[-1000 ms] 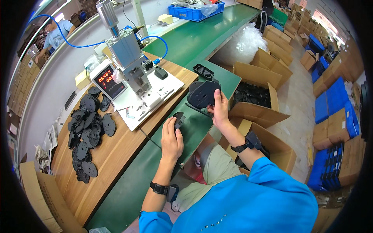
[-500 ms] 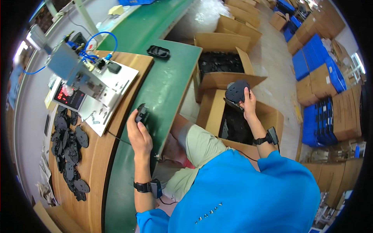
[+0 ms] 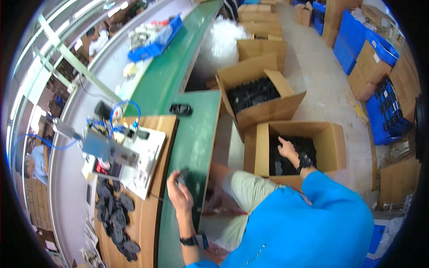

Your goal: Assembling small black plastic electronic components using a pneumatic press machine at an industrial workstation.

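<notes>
Black part [image 3: 184,175] sits in the left hand [image 3: 180,199], just above the near green desk [image 3: 201,145]; the fingers curl round it, with the thumb on the side toward the body. The part's finer shape is blurred. The right hand [image 3: 288,149] is down inside the near carton [image 3: 330,143], over the dark parts [image 3: 308,145] lying in it. Its fingers are stretched out and loose, pointing toward the carton's left wall; whether the tips touch the parts, I cannot tell. Each wrist wears a black band.

Beyond it, a second carton [image 3: 270,114] stands with its flaps up, also holding black parts. On the green desk, well apart from the left hand, lies a black tray [image 3: 181,109] near the far end.

To the left, on the wooden desk [image 3: 151,223], a press [image 3: 96,145] stands on a white base [image 3: 152,145], with a blue hose [image 3: 126,102] looping above it and a red-lit display [image 3: 106,168] at its side. Just beside the base lies a heap of flat black pieces [image 3: 117,216], overlapping one another. Farther off are a blue crate [image 3: 145,54] and clear plastic bags [image 3: 225,42].
</notes>
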A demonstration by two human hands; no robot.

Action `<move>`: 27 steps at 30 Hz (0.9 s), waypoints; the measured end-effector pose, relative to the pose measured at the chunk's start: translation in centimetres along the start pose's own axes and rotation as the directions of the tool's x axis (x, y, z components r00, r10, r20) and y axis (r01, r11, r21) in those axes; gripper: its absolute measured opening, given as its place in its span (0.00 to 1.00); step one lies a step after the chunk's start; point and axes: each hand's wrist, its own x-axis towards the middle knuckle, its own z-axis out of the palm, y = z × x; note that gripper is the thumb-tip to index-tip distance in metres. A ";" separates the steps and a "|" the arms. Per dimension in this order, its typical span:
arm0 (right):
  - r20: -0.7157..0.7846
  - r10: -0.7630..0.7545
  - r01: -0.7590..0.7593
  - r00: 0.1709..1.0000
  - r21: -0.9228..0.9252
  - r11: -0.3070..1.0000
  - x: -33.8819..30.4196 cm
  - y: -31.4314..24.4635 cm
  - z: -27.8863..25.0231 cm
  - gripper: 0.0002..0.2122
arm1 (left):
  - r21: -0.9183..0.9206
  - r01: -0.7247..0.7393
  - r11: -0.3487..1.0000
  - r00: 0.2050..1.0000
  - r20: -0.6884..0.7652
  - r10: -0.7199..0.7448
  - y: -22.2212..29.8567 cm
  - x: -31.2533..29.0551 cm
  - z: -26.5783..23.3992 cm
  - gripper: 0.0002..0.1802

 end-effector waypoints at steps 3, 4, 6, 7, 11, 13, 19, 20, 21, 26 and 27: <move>-0.255 -0.526 0.582 0.811 0.263 0.770 0.0 -6.3 -2.3 0.19 | -0.004 -0.008 1.000 1.000 0.027 0.008 2.1 0.0 -0.9 0.20; -0.300 -0.600 0.670 0.742 0.301 0.679 -5.3 -13.4 -6.4 0.18 | 0.032 0.014 0.999 0.999 0.030 -0.015 2.7 -0.6 -1.6 0.19; -0.148 -0.742 0.626 0.654 0.657 0.421 -11.2 -19.6 -10.3 0.21 | 0.078 -0.009 0.997 0.999 0.035 0.006 5.0 -0.1 -1.6 0.17; -0.091 -0.844 0.639 0.528 0.697 0.325 -14.4 -22.4 -12.5 0.24 | 0.112 -0.013 0.994 0.998 0.058 0.006 5.8 -0.1 -1.8 0.18; 0.031 -0.986 0.649 0.162 0.749 0.130 -20.3 -26.8 -14.2 0.27 | 0.095 -0.033 0.995 0.989 0.144 0.019 8.8 0.0 -1.7 0.17; 0.210 -0.955 0.619 0.210 0.727 0.296 -19.8 -26.5 -13.2 0.23 | 0.028 -0.046 0.999 0.988 0.148 0.042 9.5 -0.4 -1.3 0.18; 0.030 -0.683 0.389 0.729 0.803 0.451 -12.1 -16.4 -6.9 0.13 | -0.047 0.127 0.991 0.990 -0.059 -0.130 9.6 -5.6 -4.3 0.25; 0.060 -0.565 0.273 0.823 0.830 0.486 -10.2 -13.9 -5.6 0.14 | 0.001 0.151 0.989 0.983 -0.102 -0.150 8.7 -7.0 -5.1 0.24; -0.006 -0.436 0.227 0.900 0.861 0.456 -8.5 -10.7 -4.1 0.14 | 0.047 0.158 0.986 0.979 -0.140 -0.151 8.2 -8.3 -5.8 0.23; 0.153 0.344 -0.294 0.926 0.864 0.408 -2.5 2.5 2.2 0.15 | 0.034 0.615 0.788 0.767 -0.260 -0.587 7.9 -13.9 -9.3 0.22; 0.229 0.383 -0.371 0.895 0.858 0.355 -1.2 4.9 3.9 0.10 | 0.088 0.575 0.813 0.789 -0.324 -0.523 6.2 -15.1 -10.0 0.22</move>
